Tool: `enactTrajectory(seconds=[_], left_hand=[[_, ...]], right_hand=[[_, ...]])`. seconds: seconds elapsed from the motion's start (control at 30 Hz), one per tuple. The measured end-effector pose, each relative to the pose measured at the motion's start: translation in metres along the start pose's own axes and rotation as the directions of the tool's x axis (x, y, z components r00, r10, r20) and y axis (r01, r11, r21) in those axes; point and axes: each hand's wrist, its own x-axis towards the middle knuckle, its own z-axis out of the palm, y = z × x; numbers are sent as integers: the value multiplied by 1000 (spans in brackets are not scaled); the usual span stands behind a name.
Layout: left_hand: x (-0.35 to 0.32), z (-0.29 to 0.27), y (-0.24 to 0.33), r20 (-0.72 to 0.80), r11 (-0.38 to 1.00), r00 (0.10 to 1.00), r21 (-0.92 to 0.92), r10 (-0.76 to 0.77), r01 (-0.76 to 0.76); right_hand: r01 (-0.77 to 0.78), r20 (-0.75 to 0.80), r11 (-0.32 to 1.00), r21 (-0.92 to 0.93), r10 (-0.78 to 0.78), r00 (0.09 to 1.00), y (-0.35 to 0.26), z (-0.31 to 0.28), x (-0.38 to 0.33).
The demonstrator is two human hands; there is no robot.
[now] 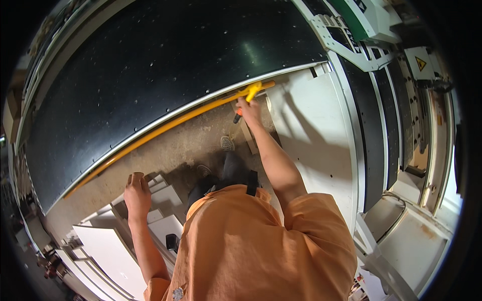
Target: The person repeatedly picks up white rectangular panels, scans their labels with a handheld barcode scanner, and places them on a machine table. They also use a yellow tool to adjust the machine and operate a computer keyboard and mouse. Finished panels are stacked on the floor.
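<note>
My right hand (pixel 249 111) is wrapped around a yellow hand tool (pixel 254 92) that has an orange and black end; its exact kind is unclear. Hand and tool are at the right part of the yellow rail (pixel 201 110), which runs along the near edge of a large dark table (pixel 165 55). The tool's yellow head overlaps the rail; whether they touch I cannot tell. My left hand (pixel 137 194) hangs lower left, above white panels (pixel 108 248), with its fingers curled in and nothing showing in them.
A white panel surface (pixel 314 130) lies to the right, with my arm's shadow on it. Beyond it are machine rails and a white and green machine head (pixel 371 20). White boards stand at the lower left. My shoe (pixel 227 144) is on the concrete floor (pixel 175 145).
</note>
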Motion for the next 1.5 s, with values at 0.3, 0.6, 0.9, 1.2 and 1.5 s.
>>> enactTrajectory(seconds=[0.3,0.6,0.9,1.2,1.5], left_hand=[[139,8,-29,-446,967,887,-152,120,-206],[200,30,-70,-575,903,795,-421,-195,-83],[193,33,-106,-644,915,727,-401,-237,-56],[194,36,-105,-663,943,722,-330,-197,-45],[201,44,-118,-639,965,746,-263,-189,19]], right_hand=[[253,-231,887,387,-173,958,-120,-160,-168],[92,691,977,-192,68,720,-139,-22,-276],[284,885,894,-348,213,415,-152,62,-306],[205,786,943,-261,85,612,-123,43,-305],[135,-297,986,98,-101,950,-79,-33,-254]])
